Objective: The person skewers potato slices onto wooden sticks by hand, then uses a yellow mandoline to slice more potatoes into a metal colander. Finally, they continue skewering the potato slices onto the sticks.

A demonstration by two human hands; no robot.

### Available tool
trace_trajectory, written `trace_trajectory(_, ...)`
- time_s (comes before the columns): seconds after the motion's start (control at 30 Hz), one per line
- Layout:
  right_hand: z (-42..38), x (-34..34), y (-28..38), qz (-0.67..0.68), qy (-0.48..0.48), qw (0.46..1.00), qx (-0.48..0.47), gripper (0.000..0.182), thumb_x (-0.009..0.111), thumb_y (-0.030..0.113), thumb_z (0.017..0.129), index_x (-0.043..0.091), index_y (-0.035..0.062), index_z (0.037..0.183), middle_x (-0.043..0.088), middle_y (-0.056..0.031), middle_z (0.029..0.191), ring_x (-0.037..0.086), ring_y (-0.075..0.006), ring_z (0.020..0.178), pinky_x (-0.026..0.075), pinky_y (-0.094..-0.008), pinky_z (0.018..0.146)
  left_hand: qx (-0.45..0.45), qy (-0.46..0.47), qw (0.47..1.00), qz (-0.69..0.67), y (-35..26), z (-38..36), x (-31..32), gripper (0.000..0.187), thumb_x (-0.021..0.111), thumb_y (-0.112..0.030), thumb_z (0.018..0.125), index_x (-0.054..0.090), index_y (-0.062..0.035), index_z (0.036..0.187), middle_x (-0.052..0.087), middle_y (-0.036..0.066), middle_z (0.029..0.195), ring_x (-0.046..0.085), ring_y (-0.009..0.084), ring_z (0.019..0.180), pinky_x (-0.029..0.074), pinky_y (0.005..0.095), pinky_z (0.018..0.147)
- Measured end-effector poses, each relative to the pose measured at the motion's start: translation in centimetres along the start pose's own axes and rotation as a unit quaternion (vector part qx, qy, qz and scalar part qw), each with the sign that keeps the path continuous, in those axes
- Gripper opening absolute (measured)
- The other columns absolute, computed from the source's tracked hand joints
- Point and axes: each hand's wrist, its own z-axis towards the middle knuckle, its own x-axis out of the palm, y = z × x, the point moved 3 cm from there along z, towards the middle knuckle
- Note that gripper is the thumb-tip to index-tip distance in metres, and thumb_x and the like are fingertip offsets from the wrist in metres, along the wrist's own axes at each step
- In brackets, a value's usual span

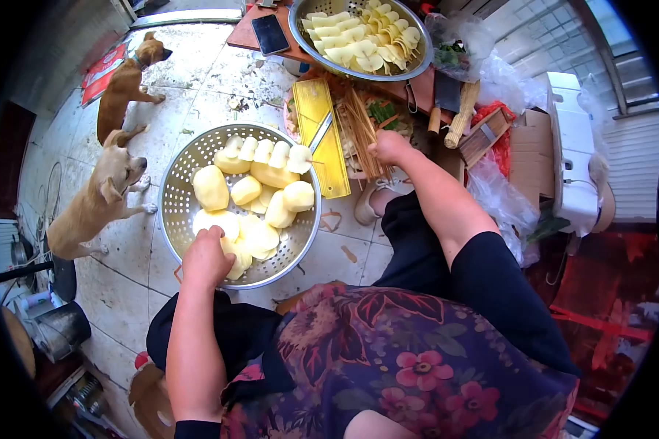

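Observation:
A perforated metal colander (170, 219) stands in front of me, holding whole peeled potatoes (210, 187) and loose potato slices (258, 235). My left hand (208, 257) reaches over its near rim, fingers closed on some pale potato slices, partly hidden by the hand. Across the colander's far side lies a skewer threaded with potato slices (263, 151). My right hand (392, 148) pinches the side of a bundle of thin wooden skewers (361, 132); how many it grips cannot be made out. Left of the bundle is a yellow slicer board (316, 164) with a metal blade.
A second colander (298, 29) of skewered potato slices sits at the back, near a phone (270, 34). Two dogs (99, 194) are on the tiled floor at left. A cleaver (447, 91), a wooden grater (485, 137), plastic bags and a cardboard box (529, 157) crowd the right.

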Motion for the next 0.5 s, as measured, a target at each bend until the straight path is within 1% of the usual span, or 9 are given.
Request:
trace_trajectory(0.07, -0.6, -1.0, -0.2, -0.009, 0.044, 0.999, -0.005, 0.035, 0.057, 0.028, 0.078, 0.065, -0.003, 0.092, 0.066, -0.0271, 0.091, 0.064, -0.0406, 0.088, 0.05, -0.0461, 0.079, 0.009, -0.006, 1.0, -0.003, 0.1, -0.1, -0.1, 0.046, 0.076, -0.017, 0.07, 0.058, -0.0076, 0.111, 0.062, 0.017, 0.11, 0.061, 0.0349, 0.101, 0.05, 0.0418, 0.087)
trace_trajectory(0.2, -3.3, -3.6, 0.9, 0.015, 0.055, 0.997, -0.043, 0.042, 0.057, 0.033, 0.08, 0.066, -0.006, 0.094, 0.065, -0.0287, 0.094, 0.064, -0.0409, 0.091, 0.051, -0.0449, 0.081, 0.025, -0.01, 1.0, 0.006, 0.3, -0.5, -0.1, 0.046, 0.073, -0.015, 0.071, 0.059, -0.0066, 0.114, 0.061, 0.018, 0.111, 0.062, 0.0334, 0.101, 0.05, 0.0408, 0.088)
trace_trajectory(0.27, -5.3, -5.0, 2.8, 0.111, 0.039, 0.991, -0.062, 0.038, 0.058, 0.03, 0.08, 0.065, -0.0052, 0.092, 0.067, -0.0241, 0.086, 0.067, -0.0355, 0.08, 0.052, -0.0415, 0.073, 0.027, -0.013, 1.0, 0.009, 0.6, -0.5, 0.1, 0.046, 0.073, -0.015, 0.071, 0.059, -0.0069, 0.115, 0.062, 0.018, 0.112, 0.062, 0.0333, 0.102, 0.05, 0.0407, 0.089)
trace_trajectory(0.3, -6.5, -5.7, 4.0, 0.112, 0.041, 0.99, -0.069, 0.038, 0.058, 0.03, 0.08, 0.065, -0.0052, 0.092, 0.067, -0.0241, 0.086, 0.067, -0.0355, 0.08, 0.052, -0.0415, 0.073, 0.033, -0.016, 0.999, 0.004, 0.7, -0.3, 0.3, 0.047, 0.072, -0.015, 0.071, 0.06, -0.0071, 0.115, 0.062, 0.018, 0.112, 0.062, 0.0333, 0.102, 0.05, 0.0405, 0.089)
trace_trajectory(0.37, -9.0, -6.9, 7.0, 0.28, 0.089, 0.955, -0.043, 0.026, 0.056, 0.023, 0.083, 0.061, -0.0026, 0.087, 0.064, -0.0119, 0.073, 0.061, -0.0219, 0.065, 0.049, -0.035, 0.061, 0.028, -0.009, 1.0, 0.0, 1.1, -0.4, 0.5, 0.048, 0.072, -0.015, 0.071, 0.061, -0.0077, 0.116, 0.062, 0.019, 0.112, 0.062, 0.0335, 0.103, 0.05, 0.0401, 0.09)
trace_trajectory(0.43, -11.0, -7.5, 9.7, 0.355, 0.121, 0.919, -0.12, 0.017, 0.053, 0.017, 0.085, 0.057, 0.001, 0.082, 0.054, -0.0013, 0.067, 0.05, -0.0111, 0.061, 0.042, -0.0296, 0.054, 0.029, -0.007, 0.999, 0.011, 1.5, -0.5, 0.5, 0.047, 0.071, -0.013, 0.071, 0.061, -0.0077, 0.116, 0.061, 0.019, 0.113, 0.062, 0.0335, 0.103, 0.05, 0.0397, 0.09)
trace_trajectory(0.47, -12.5, -8.0, 11.4, 0.362, 0.146, 0.911, -0.136, 0.015, 0.05, 0.016, 0.088, 0.056, 0.0023, 0.082, 0.05, 0.0007, 0.067, 0.046, -0.0103, 0.059, 0.039, -0.0295, 0.053, 0.032, -0.016, 0.999, 0.007, 1.8, -0.6, 0.7, 0.047, 0.071, -0.013, 0.071, 0.06, -0.008, 0.116, 0.061, 0.018, 0.113, 0.061, 0.0333, 0.104, 0.05, 0.0396, 0.09)
trace_trajectory(0.5, -13.6, -7.7, 12.5, 0.368, 0.155, 0.906, -0.14, 0.015, 0.05, 0.016, 0.088, 0.056, 0.0023, 0.082, 0.05, 0.0007, 0.067, 0.046, -0.0103, 0.059, 0.039, -0.0295, 0.053, 0.037, -0.026, 0.999, 0.003, 2.0, -0.6, 0.8, 0.047, 0.072, -0.013, 0.071, 0.06, -0.0083, 0.117, 0.06, 0.018, 0.114, 0.061, 0.0331, 0.104, 0.049, 0.0396, 0.091)
